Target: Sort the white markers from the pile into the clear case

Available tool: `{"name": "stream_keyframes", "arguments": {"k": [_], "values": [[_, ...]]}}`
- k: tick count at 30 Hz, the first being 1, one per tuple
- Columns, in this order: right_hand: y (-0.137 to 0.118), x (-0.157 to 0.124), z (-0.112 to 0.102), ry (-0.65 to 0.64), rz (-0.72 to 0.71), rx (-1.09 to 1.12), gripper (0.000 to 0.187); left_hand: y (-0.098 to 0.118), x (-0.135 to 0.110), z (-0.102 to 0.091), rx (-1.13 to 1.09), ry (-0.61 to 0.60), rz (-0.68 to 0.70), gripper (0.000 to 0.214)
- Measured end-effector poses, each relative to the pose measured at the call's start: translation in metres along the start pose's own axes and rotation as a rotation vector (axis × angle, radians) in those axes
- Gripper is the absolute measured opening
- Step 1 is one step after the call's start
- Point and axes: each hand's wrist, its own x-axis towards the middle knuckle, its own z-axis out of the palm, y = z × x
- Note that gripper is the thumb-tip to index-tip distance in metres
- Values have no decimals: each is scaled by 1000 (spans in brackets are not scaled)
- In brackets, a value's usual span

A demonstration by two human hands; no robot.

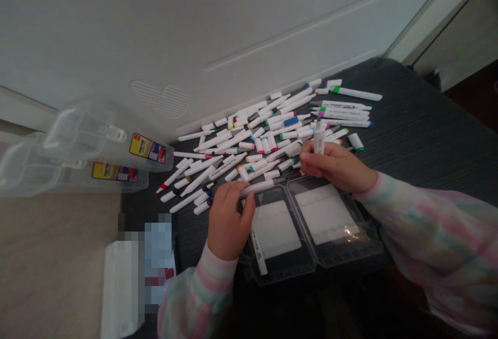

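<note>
My right hand [334, 165] is closed around a white marker [319, 141], which stands upright in the fingers with its grey tip bare. Just left of the case's top edge is my left hand [229, 219], thumb apart from the curved fingers. Its fingertips lie by the left end of another uncapped marker [262, 186]; whether they press on it I cannot tell. Below both hands, a clear plastic case [307, 225] lies unfolded, with white panels in its two halves. One white marker [259, 251] lies along the left side of the case.
Many loose markers and caps [241, 141] are spread over the dark table [404, 116], up to the white panel [241, 32] behind. Clear plastic boxes [85, 141] with labels stand at the left. Near the lower left lies a white object [120, 287] beside a blurred-out patch.
</note>
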Motion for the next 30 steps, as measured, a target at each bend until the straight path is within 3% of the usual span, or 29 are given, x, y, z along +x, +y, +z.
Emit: {"name": "stream_keyframes", "arguments": {"k": [30], "values": [[0,0,0,1,-6,9,21,0,0,1,-22,-21,5,14]]}}
